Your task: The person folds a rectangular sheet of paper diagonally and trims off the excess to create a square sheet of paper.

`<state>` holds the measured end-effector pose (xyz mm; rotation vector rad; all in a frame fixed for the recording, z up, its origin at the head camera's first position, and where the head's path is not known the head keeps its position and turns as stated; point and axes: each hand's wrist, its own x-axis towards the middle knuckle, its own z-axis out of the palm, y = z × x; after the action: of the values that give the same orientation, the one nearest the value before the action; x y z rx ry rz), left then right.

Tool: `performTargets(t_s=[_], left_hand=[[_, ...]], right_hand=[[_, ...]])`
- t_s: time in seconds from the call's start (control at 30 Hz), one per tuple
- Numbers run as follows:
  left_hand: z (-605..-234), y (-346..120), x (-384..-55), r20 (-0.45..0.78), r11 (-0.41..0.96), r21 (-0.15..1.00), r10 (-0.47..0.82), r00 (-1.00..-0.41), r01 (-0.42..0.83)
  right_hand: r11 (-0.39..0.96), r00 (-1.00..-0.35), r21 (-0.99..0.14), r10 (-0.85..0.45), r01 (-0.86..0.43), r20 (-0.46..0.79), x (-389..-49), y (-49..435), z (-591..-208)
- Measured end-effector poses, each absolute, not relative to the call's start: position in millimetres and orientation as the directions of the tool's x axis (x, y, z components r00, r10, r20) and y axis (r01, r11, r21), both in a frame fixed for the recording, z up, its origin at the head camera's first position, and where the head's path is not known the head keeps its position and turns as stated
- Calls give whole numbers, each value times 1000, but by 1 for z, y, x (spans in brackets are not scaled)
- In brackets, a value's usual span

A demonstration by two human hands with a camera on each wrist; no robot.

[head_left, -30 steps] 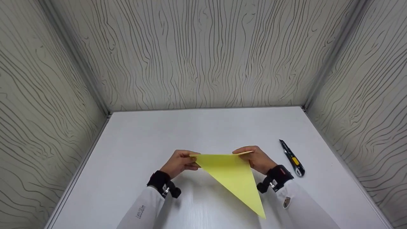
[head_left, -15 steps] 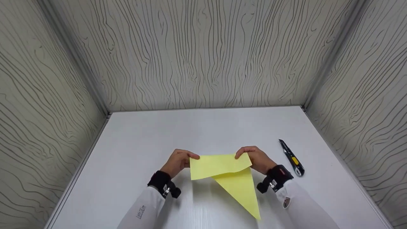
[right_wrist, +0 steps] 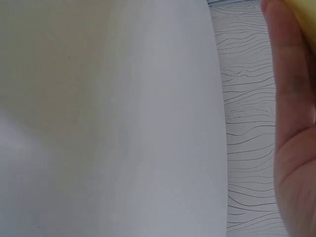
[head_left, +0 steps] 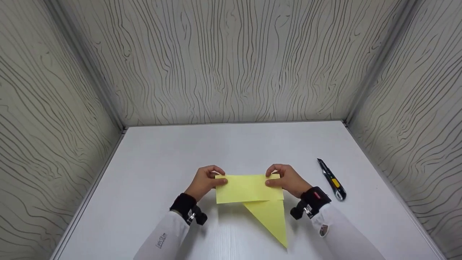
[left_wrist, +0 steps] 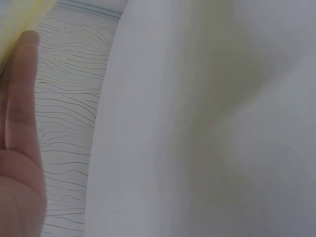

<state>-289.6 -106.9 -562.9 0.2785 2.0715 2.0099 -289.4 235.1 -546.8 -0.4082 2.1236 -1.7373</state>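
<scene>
A sheet of yellow paper (head_left: 247, 189) is held up above the white table, its upper part a folded rectangular band and a triangular piece hanging below on the right. My left hand (head_left: 204, 182) pinches the band's upper left corner between thumb and fingers. At the upper right corner my right hand (head_left: 289, 180) pinches it in the same way. In the left wrist view a bit of the yellow paper (left_wrist: 17, 22) shows beyond the left hand (left_wrist: 19, 133). The right wrist view has the right hand (right_wrist: 296, 123) at its right edge, with yellow paper at the top corner.
A black and yellow utility knife (head_left: 332, 179) lies on the white table (head_left: 162, 155), to the right of the right hand. Wood-patterned panels (head_left: 231, 61) stand along the back and both sides of the table.
The paper's upper edge has tipped forward and down, so the folded band now faces me. Both thumbs have come onto its front. The triangle's lower tip has shifted left; the knife stays put.
</scene>
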Motion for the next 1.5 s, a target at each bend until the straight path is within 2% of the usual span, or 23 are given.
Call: performTargets(t_s=[0.27, 0.6, 0.73, 0.93, 1.27, 1.5], left_hand=[[-560, -110, -289, -77, 128, 991, 322, -944, -37], [-563, -110, -289, -104, 154, 987, 397, -912, -45], [-557, -109, -290, -125, 234, 972, 442, -888, -20], [-548, -101, -293, -89, 297, 952, 507, -857, 77], [-545, -93, -293, -66, 341, 932, 487, -871, 121], [-546, -86, -294, -58, 337, 932, 496, -866, 131]], right_hand=[[300, -881, -954, -451, -2, -140, -289, 237, -543], [358, -873, -925, -483, -123, -71, -288, 237, -543], [376, -870, -914, -490, -154, -55, -288, 236, -543], [365, -869, -918, -493, -157, -47, -289, 234, -542], [378, -850, -914, -522, -149, -77, -290, 234, -538], [519, -801, -818, -584, -247, -128, -291, 228, -523]])
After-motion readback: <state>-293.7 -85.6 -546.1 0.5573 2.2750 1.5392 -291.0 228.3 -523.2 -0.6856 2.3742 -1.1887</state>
